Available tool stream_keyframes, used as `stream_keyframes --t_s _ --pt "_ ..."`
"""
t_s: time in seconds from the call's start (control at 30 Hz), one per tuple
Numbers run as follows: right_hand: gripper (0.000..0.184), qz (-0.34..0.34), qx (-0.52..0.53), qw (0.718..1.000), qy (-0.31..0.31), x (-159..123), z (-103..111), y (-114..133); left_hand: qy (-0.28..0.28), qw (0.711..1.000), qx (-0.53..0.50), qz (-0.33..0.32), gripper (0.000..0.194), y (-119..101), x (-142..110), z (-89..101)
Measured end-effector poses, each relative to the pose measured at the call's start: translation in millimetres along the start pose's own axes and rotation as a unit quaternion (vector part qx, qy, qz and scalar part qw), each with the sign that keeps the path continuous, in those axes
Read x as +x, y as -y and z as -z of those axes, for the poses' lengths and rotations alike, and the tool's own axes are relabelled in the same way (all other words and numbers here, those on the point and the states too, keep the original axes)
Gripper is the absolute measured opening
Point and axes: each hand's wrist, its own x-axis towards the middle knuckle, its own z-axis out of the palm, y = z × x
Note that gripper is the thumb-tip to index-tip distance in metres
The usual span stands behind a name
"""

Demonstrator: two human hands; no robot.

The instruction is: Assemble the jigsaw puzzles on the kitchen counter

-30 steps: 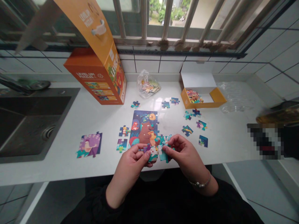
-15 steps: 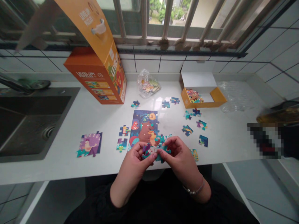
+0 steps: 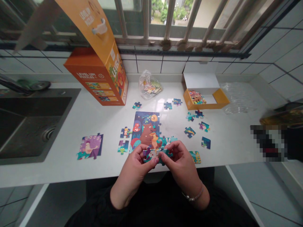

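Where the left hand (image 3: 135, 166) and right hand (image 3: 185, 164) nearly meet, small teal-and-purple cardboard jigsaw pieces (image 3: 153, 154) sit pinched between the fingers
Each grip is narrow, thumb against fingers on the pieces, held just in front of the partly assembled dark-blue cardboard bear puzzle (image 3: 148, 132) on the glossy white tabletop (image 3: 111, 116), with loose multicoloured pieces (image 3: 189, 132) around it

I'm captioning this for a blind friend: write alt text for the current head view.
A person's left hand and right hand hold puzzle pieces near a partly assembled bear puzzle on a white counter. Loose pieces lie around it, with an orange box and an open yellow box behind.
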Motion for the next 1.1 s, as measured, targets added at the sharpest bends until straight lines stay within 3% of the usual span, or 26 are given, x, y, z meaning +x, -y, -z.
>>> stream_keyframes --t_s 0.2,0.43,0.53,0.63,1.1 --pt "0.037 0.003 -0.003 1.000 0.005 -8 1 -5 -0.003 0.997 0.069 -0.035 0.041 1 -3 2.2" --pt "0.034 -0.047 -0.076 0.994 0.062 -35 23 -12 0.064 0.980 0.184 -0.036 0.028 6 -20 11.3" --pt "0.036 -0.064 -0.069 0.994 0.053 -44 27 -16 0.060 0.981 0.177 -0.046 0.029 9 -22 10.2" --pt "0.039 -0.080 -0.050 0.994 0.048 -46 27 -18 0.063 0.987 0.147 -0.006 0.032 13 -21 8.6" --pt "0.052 -0.175 0.107 0.977 0.052 -30 29 -24 0.073 0.992 0.070 0.078 0.046 11 -12 3.4"
